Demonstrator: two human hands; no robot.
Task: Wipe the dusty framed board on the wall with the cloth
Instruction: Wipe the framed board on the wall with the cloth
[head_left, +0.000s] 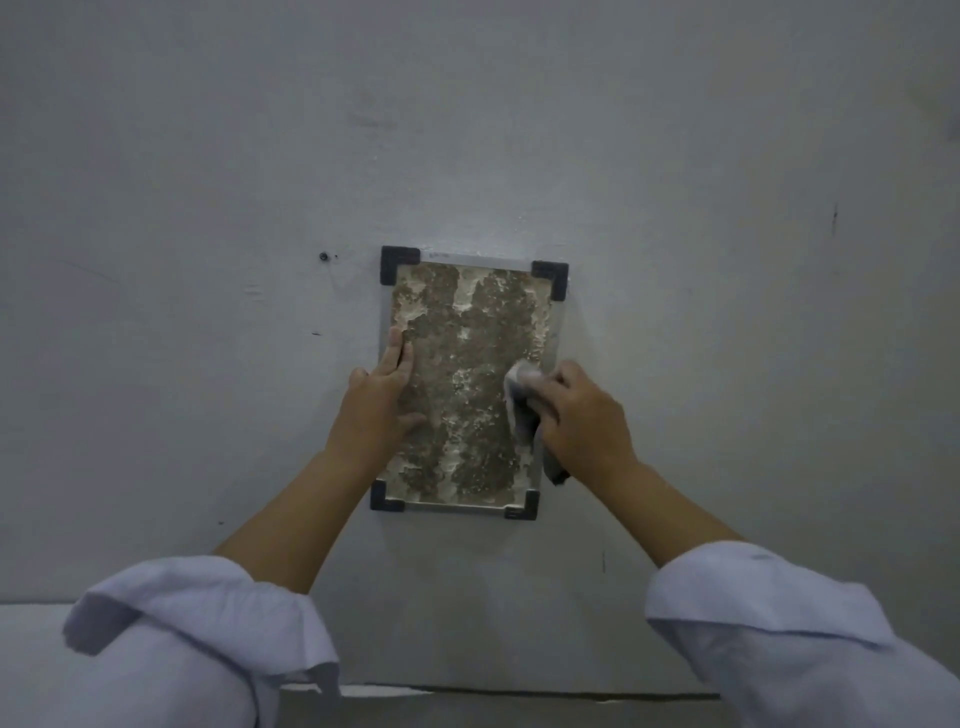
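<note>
A small framed board with black corner caps hangs on the grey wall, its face mottled brown and white with dust. My left hand lies flat on the board's left edge, fingers spread and pointing up. My right hand is closed around a bunched grey cloth, which presses against the board's right side at mid height. A tail of the cloth hangs below my right wrist.
The plain grey wall surrounds the board. A small dark screw or hole sits to the upper left of the frame. A ledge or floor line runs along the bottom. Light sleeves cover both forearms.
</note>
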